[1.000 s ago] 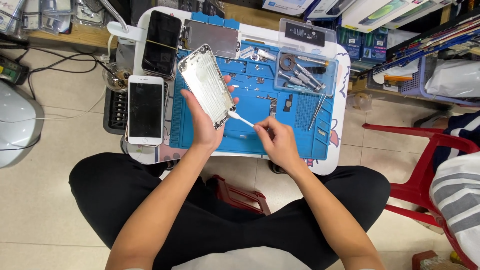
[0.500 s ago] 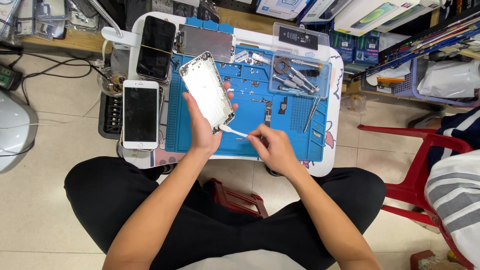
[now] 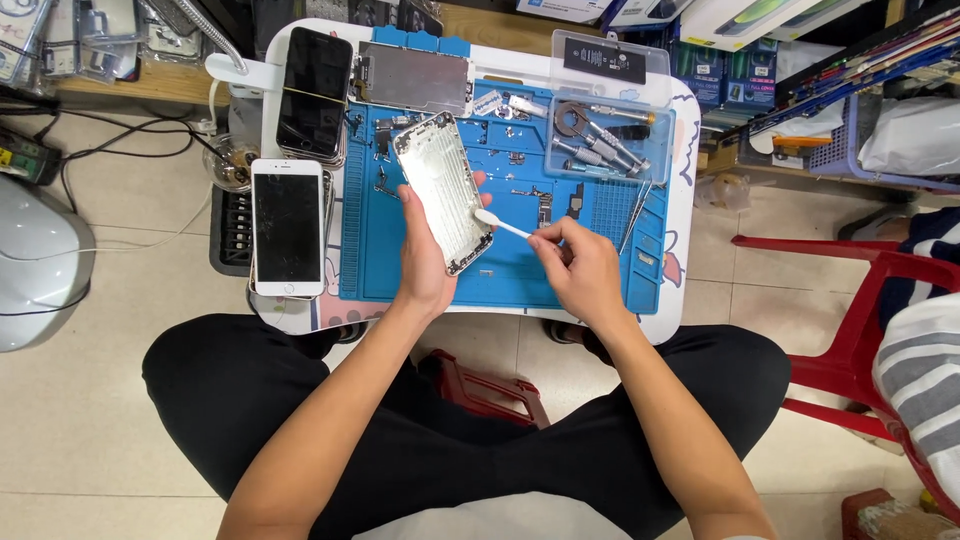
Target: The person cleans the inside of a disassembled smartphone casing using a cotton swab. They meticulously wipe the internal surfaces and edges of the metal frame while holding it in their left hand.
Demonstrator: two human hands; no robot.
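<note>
My left hand (image 3: 425,262) grips a silver phone housing (image 3: 444,190), held tilted over the blue work mat (image 3: 520,272) with its inner side up. In my right hand (image 3: 583,272) is a thin white plastic stick (image 3: 503,225), pinched between fingers. Its flat tip touches the housing's right edge. Both hands hover above the small white table (image 3: 672,290) between my knees.
A white phone (image 3: 287,228) and a black phone (image 3: 313,92) lie at the table's left. A metal plate (image 3: 412,77) and a clear tool tray (image 3: 608,140) with screwdrivers sit at the back. Tweezers (image 3: 634,202) rest on the mat. A red stool (image 3: 860,330) stands right.
The white stick's tip has moved up from the housing's lower corner to its right edge. The view has shifted slightly; my left hand keeps its grip.
</note>
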